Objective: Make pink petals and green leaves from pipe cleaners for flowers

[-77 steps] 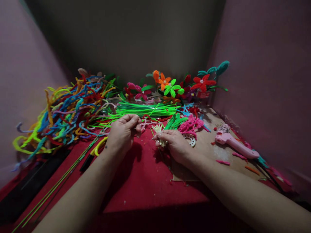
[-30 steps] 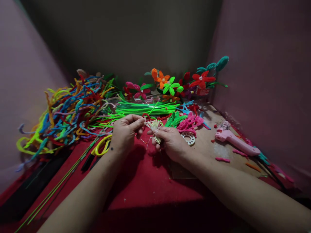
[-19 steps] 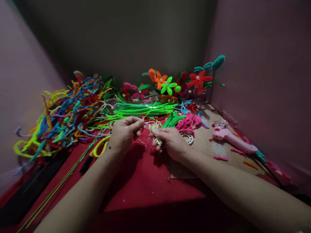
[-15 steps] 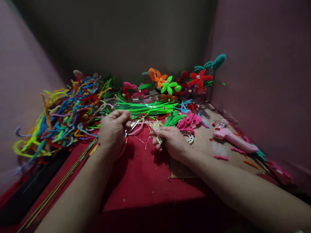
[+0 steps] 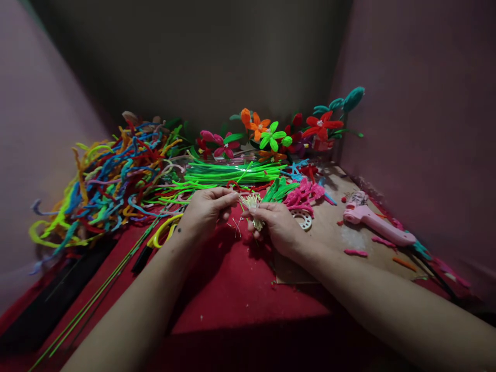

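My right hand (image 5: 277,222) is closed around a bunch of pale yellow flower stamens (image 5: 252,200), their thin stalks and tiny tips fanning out above the thumb. At the left side of this bunch, my left hand (image 5: 211,209) pinches with thumb and forefinger at a stamen's end; the strand itself is barely visible. A few loose stamens (image 5: 237,227) lie on the red cloth (image 5: 232,294) below, between both hands. Beside my left wrist are yellow scissor-like handles (image 5: 157,237), partly covered by the arm.
Tangled pipe cleaners (image 5: 112,181) heap at left, with green ones (image 5: 232,173) across the middle. Fuzzy flowers (image 5: 273,135) stand behind. Pink petal shapes (image 5: 306,194), a white holed ring (image 5: 304,219) and a pink glue gun (image 5: 377,225) lie at right, on or near a brown board (image 5: 329,258).
My left hand drew back leftward half a second ago, baring scissor blades, and is now at the bunch again, covering them. My right hand keeps hold of the stamens, whose tips have spread out.
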A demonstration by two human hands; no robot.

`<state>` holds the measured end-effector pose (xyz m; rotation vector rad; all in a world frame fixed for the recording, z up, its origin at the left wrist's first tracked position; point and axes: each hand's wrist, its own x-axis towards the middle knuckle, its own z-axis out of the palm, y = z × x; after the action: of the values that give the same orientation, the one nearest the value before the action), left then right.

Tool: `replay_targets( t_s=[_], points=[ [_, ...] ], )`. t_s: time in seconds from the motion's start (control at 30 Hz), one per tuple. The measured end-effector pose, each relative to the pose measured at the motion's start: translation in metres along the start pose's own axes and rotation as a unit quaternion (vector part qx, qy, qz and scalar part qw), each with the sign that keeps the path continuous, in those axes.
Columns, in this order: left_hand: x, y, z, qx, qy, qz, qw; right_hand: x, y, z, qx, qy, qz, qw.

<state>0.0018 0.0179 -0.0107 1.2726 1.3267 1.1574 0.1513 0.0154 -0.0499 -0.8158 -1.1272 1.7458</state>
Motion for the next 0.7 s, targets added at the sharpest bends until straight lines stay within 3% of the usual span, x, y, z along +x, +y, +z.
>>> replay_targets(
  t_s=[0.2, 0.33, 0.5, 0.6, 0.7],
  points=[
    [-0.002, -0.004, 0.009, -0.015, 0.066, 0.064, 0.996, 0.001, 0.000, 0.001, -0.021, -0.009, -0.011, 1.000],
    [-0.001, -0.005, 0.012, 0.045, 0.055, 0.089, 0.994, 0.000, 0.000, 0.001, -0.022, 0.009, 0.018, 1.000],
    [0.004, 0.001, -0.007, -0.057, 0.128, 0.121, 0.983, -0.001, 0.000, 0.000, -0.011, 0.009, 0.021, 1.000],
    [0.008, 0.003, -0.029, -0.024, 0.020, 0.026, 0.999, -0.001, 0.000, -0.001, -0.002, 0.014, 0.017, 1.000],
    [0.009, 0.001, -0.041, 0.076, -0.080, -0.050, 0.993, -0.001, 0.000, -0.001, 0.004, 0.024, 0.009, 1.000]
  ],
)
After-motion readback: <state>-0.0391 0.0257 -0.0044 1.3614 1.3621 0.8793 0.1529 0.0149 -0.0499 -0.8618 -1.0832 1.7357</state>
